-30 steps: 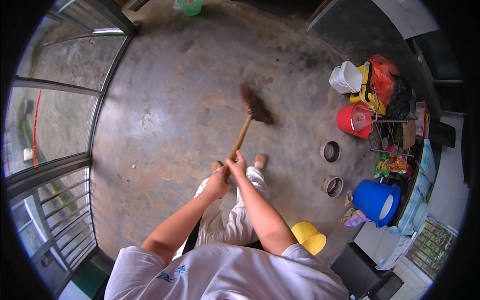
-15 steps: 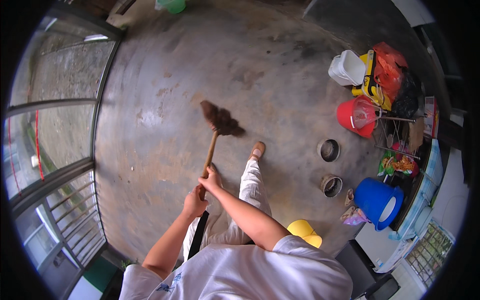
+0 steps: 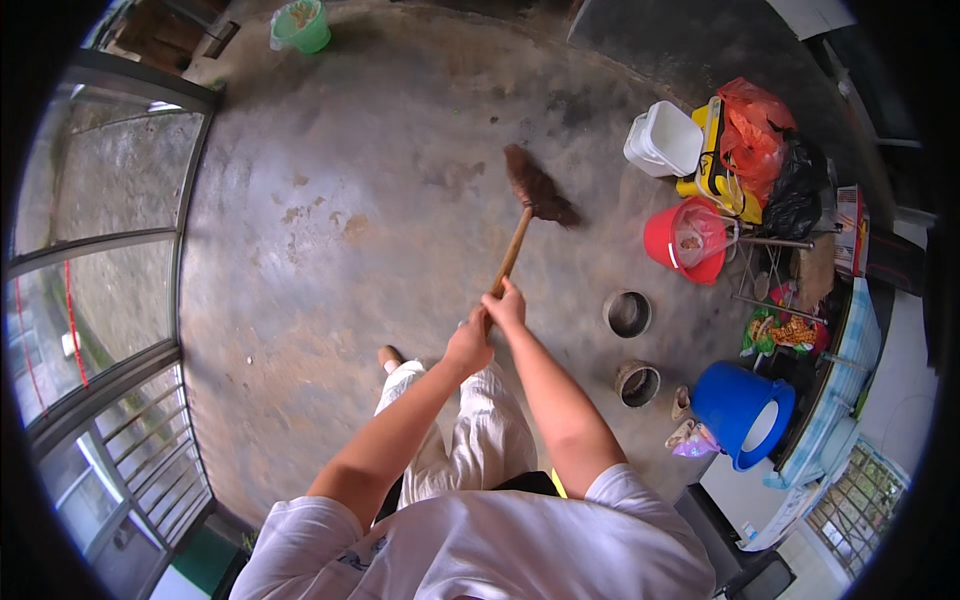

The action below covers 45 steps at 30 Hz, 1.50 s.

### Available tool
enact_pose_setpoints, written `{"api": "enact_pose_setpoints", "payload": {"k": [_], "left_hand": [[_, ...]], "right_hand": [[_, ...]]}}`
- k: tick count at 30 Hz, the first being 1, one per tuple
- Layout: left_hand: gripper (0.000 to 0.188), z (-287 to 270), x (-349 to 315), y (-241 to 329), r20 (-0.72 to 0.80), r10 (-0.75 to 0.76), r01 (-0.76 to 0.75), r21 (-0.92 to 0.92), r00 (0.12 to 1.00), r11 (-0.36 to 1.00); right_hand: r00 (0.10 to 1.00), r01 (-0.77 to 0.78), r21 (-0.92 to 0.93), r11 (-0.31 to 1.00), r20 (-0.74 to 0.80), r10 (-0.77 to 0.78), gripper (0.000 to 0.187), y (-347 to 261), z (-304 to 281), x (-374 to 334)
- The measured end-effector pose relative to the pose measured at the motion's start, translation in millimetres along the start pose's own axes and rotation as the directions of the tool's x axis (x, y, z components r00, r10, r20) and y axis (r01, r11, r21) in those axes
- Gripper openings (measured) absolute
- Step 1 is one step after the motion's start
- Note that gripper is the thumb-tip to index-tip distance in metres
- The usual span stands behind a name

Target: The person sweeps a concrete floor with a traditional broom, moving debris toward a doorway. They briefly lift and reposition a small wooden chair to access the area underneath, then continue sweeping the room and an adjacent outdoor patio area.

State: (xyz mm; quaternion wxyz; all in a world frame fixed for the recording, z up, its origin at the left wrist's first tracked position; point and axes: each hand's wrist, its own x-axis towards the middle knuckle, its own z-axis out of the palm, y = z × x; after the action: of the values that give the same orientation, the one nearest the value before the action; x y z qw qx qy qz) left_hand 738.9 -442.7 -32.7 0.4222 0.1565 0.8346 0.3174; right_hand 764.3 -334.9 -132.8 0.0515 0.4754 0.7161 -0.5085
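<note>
Both of my hands are wrapped round the wooden handle of a mop (image 3: 513, 250). My left hand (image 3: 468, 346) grips the end of the handle nearer my body. Just ahead of it, my right hand (image 3: 507, 305) is closed farther along the stick. The handle slants away and slightly to the right from my hands. At its far end the dark brown mop head (image 3: 540, 188) lies on the concrete floor (image 3: 350, 300), its strands smeared by motion. The floor has a damp-looking sheen and patchy stains.
To the right stand two round metal rings or pots (image 3: 628, 314), a blue bucket (image 3: 740, 410), a red bucket (image 3: 685, 242), a white bucket (image 3: 665, 140) and bags (image 3: 755, 130). A green basket (image 3: 300, 28) sits far left. Glass-paned doors (image 3: 95, 190) line the left side.
The mop head has swept to the right and farther away, and both hands have moved right with it. My feet have shifted; one shoe now shows at the left. The view has moved slightly.
</note>
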Motion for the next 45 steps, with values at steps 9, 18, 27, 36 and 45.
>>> {"api": "enact_pose_setpoints", "payload": {"k": [9, 18, 27, 36, 45], "left_hand": [[0.052, -12, -57, -4, 0.051, -0.205, 0.194, 0.164, 0.977, 0.967], [0.058, -39, -66, 50, 0.150, -0.090, 0.051, 0.245, 0.985, 0.968], [0.062, 40, 69, 91, 0.352, 0.051, -0.172, 0.321, 0.935, 0.931], [0.061, -63, 65, 88, 0.356, 0.009, -0.144, 0.354, 0.934, 0.924], [0.065, -53, 79, 172, 0.392, 0.158, -0.328, 0.418, 0.906, 0.847]], "right_hand": [[0.969, -0.058, -0.012, 0.998, 0.239, 0.059, 0.074, 25, 42, -58], [0.998, -0.061, 0.226, 0.972, 0.024, 0.057, 0.068, 6, 11, -75], [0.924, -0.288, 0.235, 0.928, -0.185, 0.333, 0.065, 41, -82, 38], [0.951, -0.294, 0.247, 0.923, -0.016, 0.307, 0.071, -29, -6, 27], [0.926, -0.063, 0.343, 0.937, -0.331, 0.184, 0.066, -53, -76, 51]]}}
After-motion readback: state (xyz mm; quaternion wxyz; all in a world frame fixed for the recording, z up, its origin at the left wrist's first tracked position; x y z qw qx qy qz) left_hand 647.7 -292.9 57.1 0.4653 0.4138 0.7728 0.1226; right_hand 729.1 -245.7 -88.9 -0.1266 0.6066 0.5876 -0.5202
